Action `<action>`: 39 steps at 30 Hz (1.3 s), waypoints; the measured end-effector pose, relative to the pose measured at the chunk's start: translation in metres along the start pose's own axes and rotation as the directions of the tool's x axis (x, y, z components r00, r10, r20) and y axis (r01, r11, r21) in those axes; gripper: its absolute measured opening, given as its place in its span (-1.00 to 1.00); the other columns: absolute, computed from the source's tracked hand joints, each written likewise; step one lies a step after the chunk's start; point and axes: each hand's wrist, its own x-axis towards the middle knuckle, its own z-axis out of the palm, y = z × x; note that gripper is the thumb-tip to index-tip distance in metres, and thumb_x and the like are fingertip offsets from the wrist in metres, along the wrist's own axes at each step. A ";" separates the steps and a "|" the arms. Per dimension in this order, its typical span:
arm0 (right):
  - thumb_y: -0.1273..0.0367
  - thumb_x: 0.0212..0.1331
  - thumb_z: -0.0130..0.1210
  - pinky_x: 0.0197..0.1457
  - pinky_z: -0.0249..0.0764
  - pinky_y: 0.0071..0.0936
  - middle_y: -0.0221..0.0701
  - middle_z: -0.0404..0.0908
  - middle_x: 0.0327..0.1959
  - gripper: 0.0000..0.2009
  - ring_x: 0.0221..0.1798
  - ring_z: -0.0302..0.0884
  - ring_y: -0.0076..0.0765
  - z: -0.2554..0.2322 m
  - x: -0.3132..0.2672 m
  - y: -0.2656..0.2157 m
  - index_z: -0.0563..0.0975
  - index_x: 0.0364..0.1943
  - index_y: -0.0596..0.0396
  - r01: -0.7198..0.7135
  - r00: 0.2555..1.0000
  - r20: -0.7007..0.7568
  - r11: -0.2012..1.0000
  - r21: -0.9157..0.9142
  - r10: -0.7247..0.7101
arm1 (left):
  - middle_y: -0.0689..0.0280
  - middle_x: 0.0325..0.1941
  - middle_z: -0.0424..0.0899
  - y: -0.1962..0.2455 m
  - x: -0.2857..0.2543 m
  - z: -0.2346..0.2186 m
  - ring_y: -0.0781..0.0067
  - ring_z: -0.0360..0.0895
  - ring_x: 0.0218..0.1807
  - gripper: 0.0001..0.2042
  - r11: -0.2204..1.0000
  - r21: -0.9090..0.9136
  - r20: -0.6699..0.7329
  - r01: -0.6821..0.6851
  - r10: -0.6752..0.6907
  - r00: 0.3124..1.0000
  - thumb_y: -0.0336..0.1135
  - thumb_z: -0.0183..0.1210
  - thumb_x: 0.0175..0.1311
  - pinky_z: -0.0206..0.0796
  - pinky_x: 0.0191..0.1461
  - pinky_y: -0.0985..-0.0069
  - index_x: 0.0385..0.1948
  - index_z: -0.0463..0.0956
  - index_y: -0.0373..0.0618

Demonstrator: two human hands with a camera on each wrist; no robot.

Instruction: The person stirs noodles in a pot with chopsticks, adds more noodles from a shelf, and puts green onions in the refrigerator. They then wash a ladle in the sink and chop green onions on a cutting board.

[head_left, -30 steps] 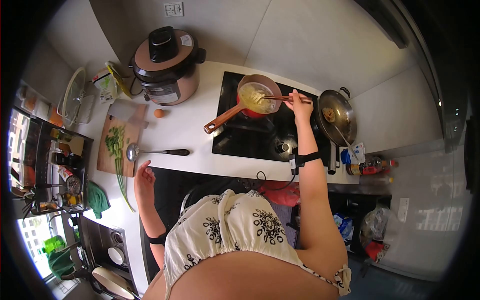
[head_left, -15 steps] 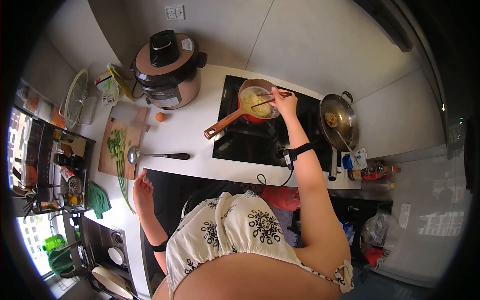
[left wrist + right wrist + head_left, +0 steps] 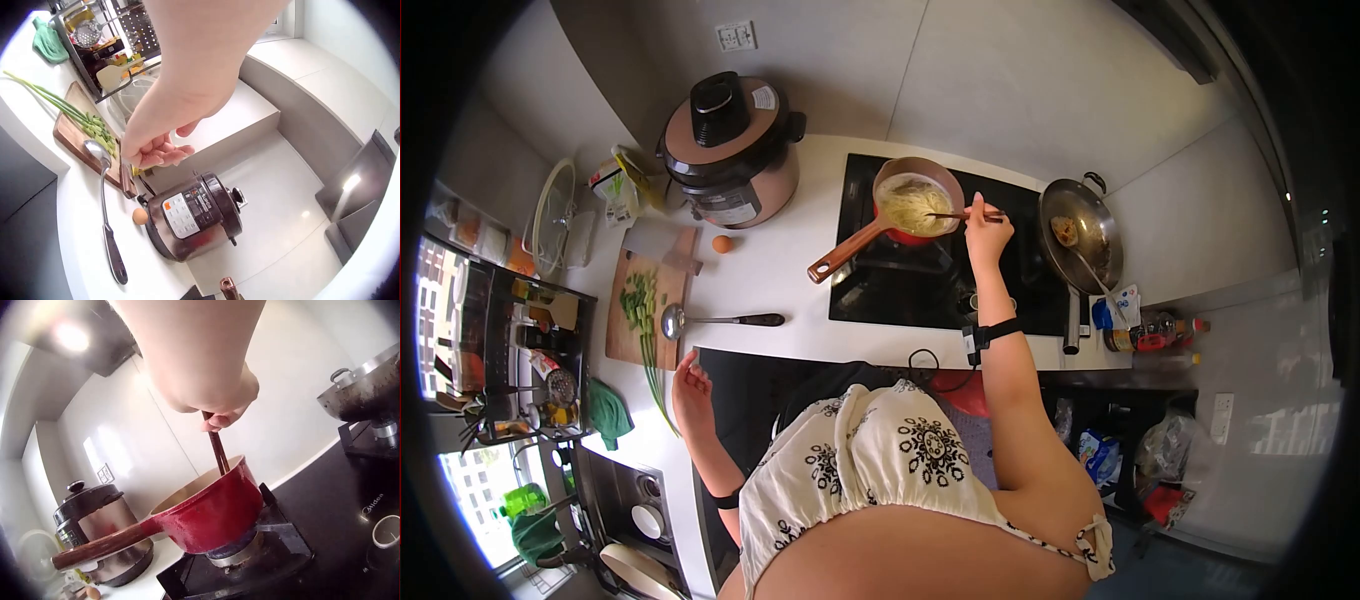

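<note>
My right hand (image 3: 990, 235) pinches a pair of brown chopsticks (image 3: 948, 215) at the right side of a saucepan. Their lower ends dip inside the rim, among pale noodles (image 3: 910, 203) in cloudy liquid. The saucepan (image 3: 209, 515) is red outside, stands on a gas burner, and its wooden handle (image 3: 845, 252) points toward the front left. My left hand (image 3: 693, 395) hangs empty near the counter's front edge, fingers loosely bent. Close to it lie a metal ladle (image 3: 745, 320) with a dark handle and a wooden cutting board (image 3: 622, 345) bearing chopped spring onions (image 3: 640, 305).
A cleaver (image 3: 658, 240) lies across the board's far end, with an egg (image 3: 722, 244) beside it. Behind stands a large electric pressure cooker (image 3: 725, 150). On the right, a wok (image 3: 1090, 205) holds a browned piece of food and a spatula; bottles (image 3: 1150, 333) lie past it.
My right hand moved in over the saucepan, then back to its right side, with the chopstick tips still among the noodles. The left hand has stayed nearly in place.
</note>
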 end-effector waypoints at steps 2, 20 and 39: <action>0.29 0.28 0.24 -0.45 0.44 -0.51 -0.38 0.60 -0.70 -0.65 -0.63 0.56 -0.49 -0.008 -0.008 -0.010 0.63 -0.58 0.28 -0.154 0.988 0.015 0.988 0.016 0.154 | 0.51 -0.38 0.48 0.000 -0.001 0.007 0.71 0.40 -0.32 -0.68 1.000 0.015 0.000 -0.007 0.007 1.000 -0.24 -0.08 0.52 0.22 -0.23 0.73 0.08 0.54 -0.21; 0.25 0.15 0.33 -0.39 0.48 -0.26 -0.15 0.60 -0.63 -0.68 -0.55 0.61 -0.03 0.015 0.027 -0.027 0.61 -0.54 0.26 0.135 0.975 0.201 0.973 -0.187 -0.096 | 0.53 -0.39 0.49 0.005 0.007 -0.001 0.69 0.39 -0.35 -0.64 0.999 0.053 0.036 -0.007 0.005 0.999 -0.16 -0.08 0.52 0.24 -0.22 0.66 0.09 0.53 -0.21; 0.41 0.21 0.30 -0.43 0.70 -0.51 -0.19 0.68 -0.46 -0.75 -0.49 0.72 -0.30 0.029 0.025 -0.048 0.60 -0.37 0.45 -0.263 0.874 0.480 0.904 0.338 0.075 | 0.52 -0.39 0.50 0.003 0.007 -0.005 0.70 0.39 -0.36 -0.65 0.999 0.009 0.007 -0.034 0.034 0.999 -0.17 -0.07 0.52 0.21 -0.22 0.69 0.09 0.53 -0.22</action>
